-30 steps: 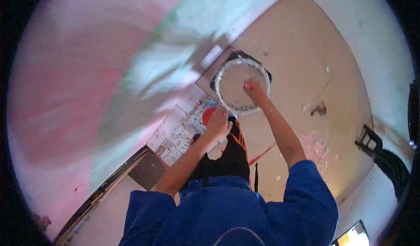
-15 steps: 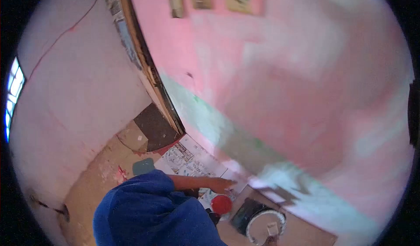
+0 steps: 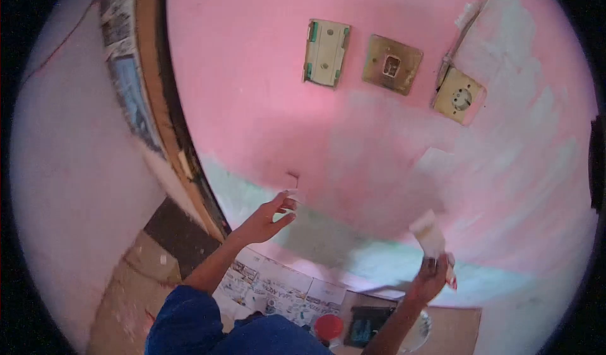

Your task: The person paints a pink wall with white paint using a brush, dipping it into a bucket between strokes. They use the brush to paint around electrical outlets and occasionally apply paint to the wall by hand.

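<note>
My left hand (image 3: 268, 219) is raised to the pink wall (image 3: 252, 128). Its thumb and fingers are apart. A small pale patch shows at the fingertips, too small to name. Just above them, a small dark fixture (image 3: 293, 176), perhaps a nail or hook, sticks out of the wall. My right hand (image 3: 429, 282) grips a wide flat paintbrush (image 3: 429, 232) by its handle, with the pale head tilted up in front of the wall. Red shows at the handle's lower end. Below my right forearm stands a white-rimmed round tub (image 3: 424, 333), partly hidden by the arm.
A bare switch mounting (image 3: 326, 53), a brownish switch plate (image 3: 392, 65) and a power socket (image 3: 459, 96) with a cable are fixed higher up. A wooden door frame (image 3: 158, 90) stands left. Printed sheets (image 3: 271, 289), a red lid-like disc (image 3: 329, 326) and a dark tray (image 3: 366, 325) lie below.
My view has tilted up toward the switches and socket. My left hand has risen from near the floor to the wall. My right hand has lifted the paintbrush from the tub.
</note>
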The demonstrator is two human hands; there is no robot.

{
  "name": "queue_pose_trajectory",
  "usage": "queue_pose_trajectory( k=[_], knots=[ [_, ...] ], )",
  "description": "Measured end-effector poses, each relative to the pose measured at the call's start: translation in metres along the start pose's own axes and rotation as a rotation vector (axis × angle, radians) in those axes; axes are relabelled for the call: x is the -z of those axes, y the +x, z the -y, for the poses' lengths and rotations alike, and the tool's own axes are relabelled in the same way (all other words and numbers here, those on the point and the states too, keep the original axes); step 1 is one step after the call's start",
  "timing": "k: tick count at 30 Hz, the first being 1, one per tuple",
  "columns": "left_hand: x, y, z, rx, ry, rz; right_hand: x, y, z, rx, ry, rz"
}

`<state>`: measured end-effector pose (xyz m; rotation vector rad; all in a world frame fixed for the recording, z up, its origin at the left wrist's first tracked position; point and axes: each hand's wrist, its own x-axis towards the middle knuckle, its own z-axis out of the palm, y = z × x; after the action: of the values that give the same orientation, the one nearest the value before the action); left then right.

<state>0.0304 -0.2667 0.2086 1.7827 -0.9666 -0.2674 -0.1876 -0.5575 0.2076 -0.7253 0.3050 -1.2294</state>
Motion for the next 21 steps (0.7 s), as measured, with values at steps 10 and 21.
queue_pose_trajectory(
  k=[10, 21],
  knots=[
    [0.101, -0.067, -0.012, -0.161, -0.032, -0.165, -0.168, -0.107, -0.024, -0.114, 0.094, 0.123],
    [0.195, -0.051, 0.007, -0.14, -0.076, -0.359, -0.303, -0.122, -0.113, -0.047, 0.0, 0.44]
  ],
)
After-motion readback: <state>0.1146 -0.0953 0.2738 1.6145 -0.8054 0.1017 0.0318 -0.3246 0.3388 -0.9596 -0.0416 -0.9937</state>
